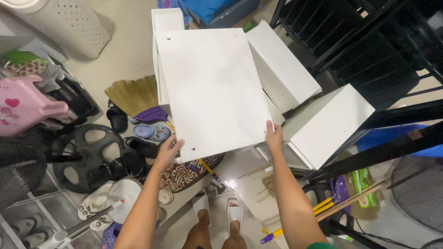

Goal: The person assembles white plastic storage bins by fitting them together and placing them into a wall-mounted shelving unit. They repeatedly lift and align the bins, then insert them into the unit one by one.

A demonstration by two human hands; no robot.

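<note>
- Head view: we grip a large flat white rectangular board (212,92) by its near edge, held up over the floor.
- Our left hand (169,150) clasps the near-left corner; our right hand (274,137) clasps the near-right corner.
- Beyond the grip lie white box-shaped cabinet parts (323,124).
- Left of our left hand lies a straw broom with a purple head (138,99).

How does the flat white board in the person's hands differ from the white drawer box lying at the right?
The white board is a single flat panel; the drawer box is a deep, boxed shape. The left hand and right hand grip the board's near corners, while the box lies untouched among other parts. The board looks wider. Both are plain white.
</note>
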